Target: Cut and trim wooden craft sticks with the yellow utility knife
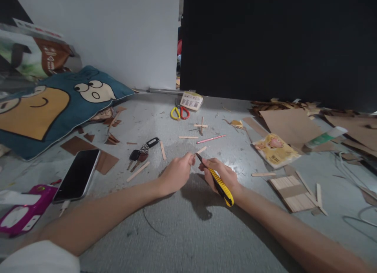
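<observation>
My right hand [221, 175] is closed around a yellow and black utility knife [219, 183], its tip pointing up and left towards my left hand. My left hand [176, 173] is closed in a pinch on a thin wooden craft stick [201, 150], which pokes out past the thumb. Both hands hover low over the grey floor [188, 233], close together, with the knife tip almost meeting the left thumb.
Loose sticks [162, 150], a pink pencil [211, 139], keys [143, 151] and yellow-red scissors [179, 112] lie ahead. A phone [77, 174] and a pink device [23, 212] sit left, by a blue cushion [44, 108]. Right: a stick panel [292, 192], cardboard [290, 125], a glue tube [325, 137].
</observation>
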The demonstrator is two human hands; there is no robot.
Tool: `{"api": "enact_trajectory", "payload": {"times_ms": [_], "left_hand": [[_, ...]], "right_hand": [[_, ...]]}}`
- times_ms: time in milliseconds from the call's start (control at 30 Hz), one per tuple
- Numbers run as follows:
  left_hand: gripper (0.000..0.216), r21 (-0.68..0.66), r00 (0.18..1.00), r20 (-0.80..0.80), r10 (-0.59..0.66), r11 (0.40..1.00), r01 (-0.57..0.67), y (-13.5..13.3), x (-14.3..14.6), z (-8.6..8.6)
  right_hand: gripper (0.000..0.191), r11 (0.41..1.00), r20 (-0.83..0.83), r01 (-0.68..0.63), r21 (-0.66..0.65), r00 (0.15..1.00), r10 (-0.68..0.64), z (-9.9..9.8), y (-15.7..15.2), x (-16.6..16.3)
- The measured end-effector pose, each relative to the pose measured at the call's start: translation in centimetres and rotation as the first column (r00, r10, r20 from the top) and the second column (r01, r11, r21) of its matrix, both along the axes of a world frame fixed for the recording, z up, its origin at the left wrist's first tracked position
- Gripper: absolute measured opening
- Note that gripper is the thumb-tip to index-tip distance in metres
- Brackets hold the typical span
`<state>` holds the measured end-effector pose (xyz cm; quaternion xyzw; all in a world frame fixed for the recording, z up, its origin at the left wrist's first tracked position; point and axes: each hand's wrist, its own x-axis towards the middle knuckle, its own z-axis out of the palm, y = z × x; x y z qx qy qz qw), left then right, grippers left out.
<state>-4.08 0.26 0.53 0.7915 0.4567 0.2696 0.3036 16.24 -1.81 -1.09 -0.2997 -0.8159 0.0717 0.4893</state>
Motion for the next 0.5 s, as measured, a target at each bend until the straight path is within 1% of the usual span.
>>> {"api": "enact_trajectory", "payload": {"times_ms": [133, 267, 367, 500], "left_hand": [[0.020, 0.008, 1.000, -0.002, -0.007, 1.000, 0.007, 0.01, 0.02, -0.02], [0.021, 0.010, 1.000, -0.007, -0.006, 1.000, 0.006, -0.03, 0.04, 0.06], [0.023, -0.003, 1.000, -0.014, -0.003, 1.000, 0.003, -0.09, 0.03, 0.12], [0.022, -0.005, 1.000, -0.016, 0.000, 1.000, 0.000, -0.14, -0.03, 0.18]], "right_hand": [[0.044, 0.999, -0.002, -0.042, 0.029, 0.999, 0.042, -0.28, 0.21, 0.11], [0.046, 0.999, 0.006, -0.028, 0.017, 1.000, 0.028, -0.24, 0.19, 0.16], [0.047, 0.999, -0.007, -0.044, 0.000, 0.999, 0.044, -0.03, 0.11, 0.14], [0.051, 0.999, -0.003, -0.049, 0.024, 0.999, 0.049, 0.14, 0.11, 0.12]]}}
